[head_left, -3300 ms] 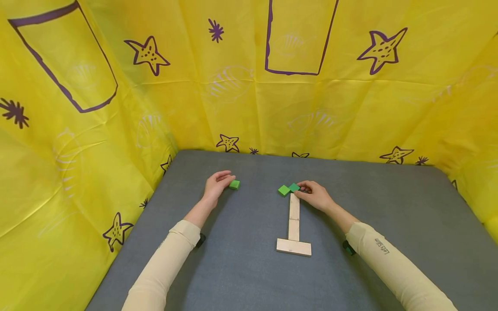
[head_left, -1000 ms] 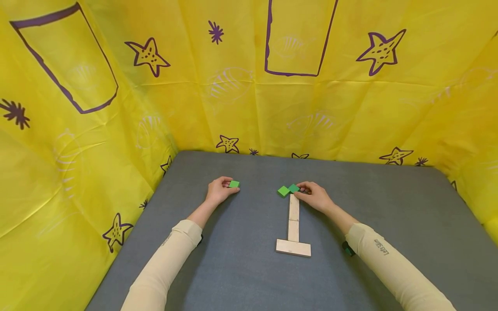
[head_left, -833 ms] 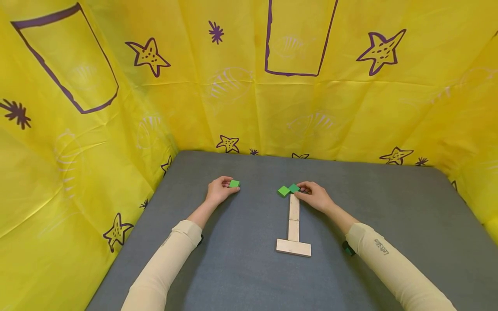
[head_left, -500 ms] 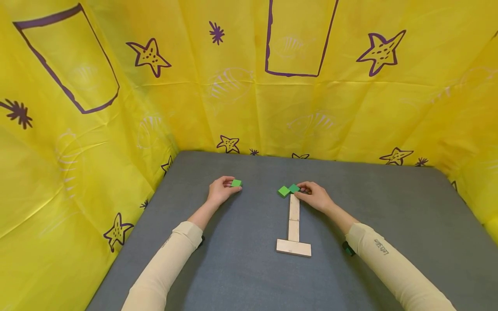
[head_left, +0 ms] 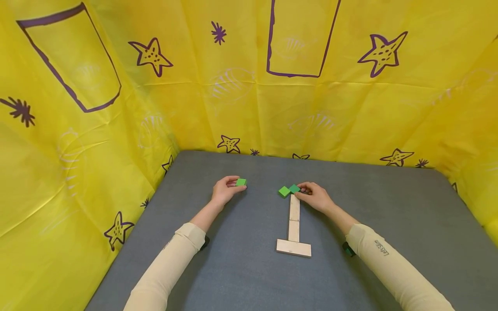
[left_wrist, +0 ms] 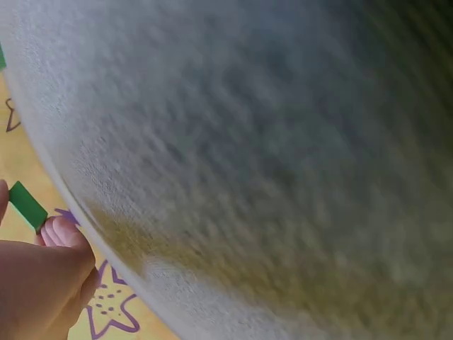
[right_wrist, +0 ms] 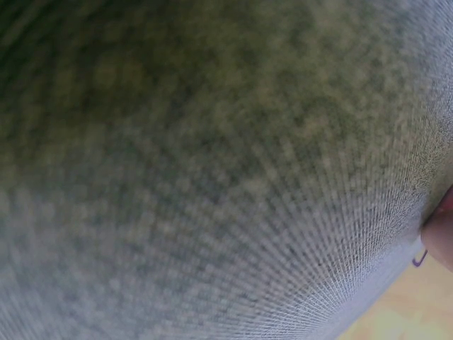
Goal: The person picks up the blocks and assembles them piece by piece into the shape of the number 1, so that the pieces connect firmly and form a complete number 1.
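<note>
In the head view my left hand [head_left: 224, 191] pinches a light green square block [head_left: 241, 182] between thumb and fingers. The left wrist view shows that green block [left_wrist: 28, 207] between thumb and fingertips too. My right hand [head_left: 317, 198] holds a darker green block [head_left: 294, 188] by its right side, thumb near, fingers behind. Corner to corner with it, on its left, lies another light green block [head_left: 284, 191]. Two pale wooden planks, a far one [head_left: 295, 206] and a near one [head_left: 294, 230], run in line below the darker block. A crosswise wooden plank [head_left: 293, 248] meets their near end.
Everything lies on a dark grey tabletop [head_left: 249, 268]. A yellow curtain [head_left: 186, 108] with purple starfish drawings surrounds its back and sides. In the right wrist view, mostly blurred grey surface shows, with a fingertip [right_wrist: 442, 234] at the right edge.
My left hand, at first with its fingers beside the light green block, has taken hold of it and moved it a little to the right. The right hand stays on the darker block.
</note>
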`<state>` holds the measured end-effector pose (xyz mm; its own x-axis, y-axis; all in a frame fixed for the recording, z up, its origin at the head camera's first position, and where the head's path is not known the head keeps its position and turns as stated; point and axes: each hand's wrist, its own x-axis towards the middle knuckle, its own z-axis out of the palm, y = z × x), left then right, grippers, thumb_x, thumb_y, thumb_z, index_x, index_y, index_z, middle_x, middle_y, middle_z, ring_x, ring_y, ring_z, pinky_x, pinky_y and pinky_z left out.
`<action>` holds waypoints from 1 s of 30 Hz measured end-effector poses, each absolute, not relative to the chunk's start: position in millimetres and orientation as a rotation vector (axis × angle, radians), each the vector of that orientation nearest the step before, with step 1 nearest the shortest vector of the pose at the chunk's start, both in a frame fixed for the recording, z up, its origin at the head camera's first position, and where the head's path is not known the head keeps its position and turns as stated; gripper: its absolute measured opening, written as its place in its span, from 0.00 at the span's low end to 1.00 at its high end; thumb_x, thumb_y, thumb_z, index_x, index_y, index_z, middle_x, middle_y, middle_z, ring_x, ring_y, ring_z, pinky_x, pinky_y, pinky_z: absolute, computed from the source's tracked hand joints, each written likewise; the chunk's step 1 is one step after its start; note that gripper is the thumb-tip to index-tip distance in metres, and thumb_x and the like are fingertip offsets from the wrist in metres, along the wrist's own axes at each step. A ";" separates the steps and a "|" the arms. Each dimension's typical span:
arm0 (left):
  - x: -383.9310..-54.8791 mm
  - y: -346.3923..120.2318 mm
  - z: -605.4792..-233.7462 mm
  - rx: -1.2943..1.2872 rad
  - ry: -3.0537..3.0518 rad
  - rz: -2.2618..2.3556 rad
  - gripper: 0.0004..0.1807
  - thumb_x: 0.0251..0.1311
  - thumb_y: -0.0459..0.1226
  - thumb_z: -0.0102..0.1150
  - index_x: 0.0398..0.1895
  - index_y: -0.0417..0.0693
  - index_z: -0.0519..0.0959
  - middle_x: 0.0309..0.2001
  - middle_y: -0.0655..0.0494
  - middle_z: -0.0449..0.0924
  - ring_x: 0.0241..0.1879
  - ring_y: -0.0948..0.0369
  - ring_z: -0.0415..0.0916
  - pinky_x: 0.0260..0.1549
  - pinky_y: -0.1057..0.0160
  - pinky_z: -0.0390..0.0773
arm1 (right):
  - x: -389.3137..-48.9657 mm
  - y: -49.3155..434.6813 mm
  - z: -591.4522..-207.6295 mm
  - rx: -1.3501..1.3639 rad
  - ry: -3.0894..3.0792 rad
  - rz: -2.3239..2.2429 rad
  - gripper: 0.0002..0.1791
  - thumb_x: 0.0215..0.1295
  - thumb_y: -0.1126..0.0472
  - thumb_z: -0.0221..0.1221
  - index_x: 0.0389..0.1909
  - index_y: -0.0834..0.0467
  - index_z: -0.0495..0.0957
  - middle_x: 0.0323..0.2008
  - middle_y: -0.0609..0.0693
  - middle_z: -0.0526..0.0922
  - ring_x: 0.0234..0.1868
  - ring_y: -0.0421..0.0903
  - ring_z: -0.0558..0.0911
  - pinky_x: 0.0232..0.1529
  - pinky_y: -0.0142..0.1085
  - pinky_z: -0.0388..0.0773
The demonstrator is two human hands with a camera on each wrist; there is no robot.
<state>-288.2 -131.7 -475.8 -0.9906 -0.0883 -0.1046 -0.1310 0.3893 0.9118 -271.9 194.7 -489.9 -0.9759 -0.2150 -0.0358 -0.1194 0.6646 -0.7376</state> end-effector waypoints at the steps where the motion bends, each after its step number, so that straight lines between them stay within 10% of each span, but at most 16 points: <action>1: -288.1 -131.0 -475.4 -0.212 2.566 1.724 0.28 0.49 0.38 0.75 0.55 0.43 0.79 0.50 0.47 0.80 0.50 0.53 0.77 0.49 0.57 0.77 | -272.2 194.9 -490.1 -0.278 2.755 -1.210 0.22 0.67 0.52 0.61 0.55 0.62 0.77 0.46 0.57 0.77 0.47 0.53 0.73 0.50 0.47 0.69; 30: -279.1 -91.7 -474.4 -0.221 2.135 2.116 0.27 0.52 0.33 0.72 0.57 0.38 0.78 0.52 0.44 0.78 0.51 0.54 0.75 0.50 0.61 0.76 | -271.8 193.8 -489.1 -0.263 2.743 -1.220 0.22 0.66 0.52 0.61 0.55 0.62 0.77 0.46 0.57 0.77 0.46 0.53 0.73 0.49 0.46 0.69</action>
<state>-279.1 -91.7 -474.4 -0.9812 -0.0148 -0.1924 -0.1925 0.0075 0.9813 -271.8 193.8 -489.1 -0.9767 -0.2099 -0.0455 -0.1068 0.6586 -0.7449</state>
